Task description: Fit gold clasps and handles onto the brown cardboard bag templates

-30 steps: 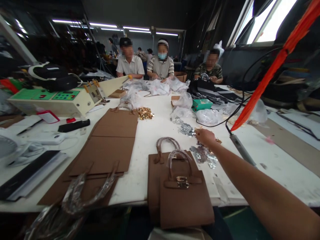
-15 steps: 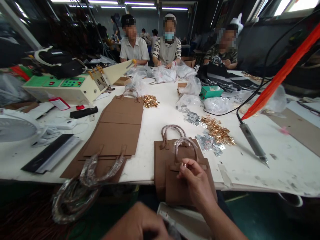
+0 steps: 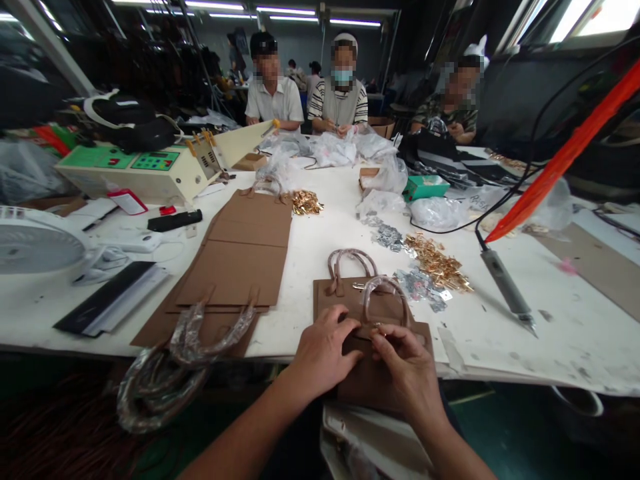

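A brown bag panel (image 3: 367,383) with a plastic-wrapped handle (image 3: 385,288) lies over another brown panel (image 3: 325,288) at the table's front edge. My left hand (image 3: 325,350) rests on the upper panel, thumb and fingers apart, just left of a slot below the handle. Thumb and fingertips of my right hand (image 3: 413,367) pinch a small gold metal fitting (image 3: 380,329) against the panel near that slot; part of it is hidden by the fingers. Another shiny fitting (image 3: 358,286) shows on the panel behind.
To the left lies a stack of brown panels (image 3: 245,267), wrapped handles hanging over the edge. Gold fittings (image 3: 437,263) and silver plates (image 3: 420,285) are heaped at right, near a corded electric screwdriver (image 3: 507,287). A fan (image 3: 40,250) stands far left. Co-workers sit across the table.
My left hand has risen from below the table edge onto the brown panel. My right hand has brought the gold fitting slightly down and right, against the panel. The view has shifted slightly.
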Motion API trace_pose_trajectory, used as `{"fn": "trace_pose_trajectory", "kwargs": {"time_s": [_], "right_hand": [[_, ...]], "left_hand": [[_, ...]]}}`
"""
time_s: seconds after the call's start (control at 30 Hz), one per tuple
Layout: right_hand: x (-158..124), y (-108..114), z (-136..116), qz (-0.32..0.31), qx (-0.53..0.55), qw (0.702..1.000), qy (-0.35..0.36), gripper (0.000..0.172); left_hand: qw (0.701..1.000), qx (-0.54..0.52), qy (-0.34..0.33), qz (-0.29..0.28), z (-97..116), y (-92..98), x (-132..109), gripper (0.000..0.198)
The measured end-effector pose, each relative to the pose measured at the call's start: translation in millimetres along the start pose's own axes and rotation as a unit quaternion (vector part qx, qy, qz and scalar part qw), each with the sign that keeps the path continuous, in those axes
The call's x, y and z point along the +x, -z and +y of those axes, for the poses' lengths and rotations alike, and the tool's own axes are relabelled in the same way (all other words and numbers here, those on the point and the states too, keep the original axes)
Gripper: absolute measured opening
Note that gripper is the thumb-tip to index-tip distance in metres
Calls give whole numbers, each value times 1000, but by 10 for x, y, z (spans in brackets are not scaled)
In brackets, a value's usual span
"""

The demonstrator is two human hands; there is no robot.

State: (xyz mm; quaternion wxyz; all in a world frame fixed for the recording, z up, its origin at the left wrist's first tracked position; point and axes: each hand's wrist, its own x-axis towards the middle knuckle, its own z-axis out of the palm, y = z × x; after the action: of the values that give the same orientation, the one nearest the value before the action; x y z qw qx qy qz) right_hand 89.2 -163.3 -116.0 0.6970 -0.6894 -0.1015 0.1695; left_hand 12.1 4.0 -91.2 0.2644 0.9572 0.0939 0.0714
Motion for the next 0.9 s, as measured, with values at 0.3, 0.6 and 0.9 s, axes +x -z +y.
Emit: {"fn": "trace_pose_trajectory", "kwargs": {"time_s": [0.3, 0.6, 0.9], "right_hand": [[58, 36, 68, -30, 64, 997, -18, 38], [35, 100, 13, -24, 25, 999, -13, 36], [30, -28, 2, -64, -35, 997, 13, 33]], "left_hand": [[999, -14, 24, 25, 56, -122, 55, 38], [994, -63, 60, 71, 86, -132, 17, 18], [904, -348, 199, 150, 21, -157, -136, 26]]}}
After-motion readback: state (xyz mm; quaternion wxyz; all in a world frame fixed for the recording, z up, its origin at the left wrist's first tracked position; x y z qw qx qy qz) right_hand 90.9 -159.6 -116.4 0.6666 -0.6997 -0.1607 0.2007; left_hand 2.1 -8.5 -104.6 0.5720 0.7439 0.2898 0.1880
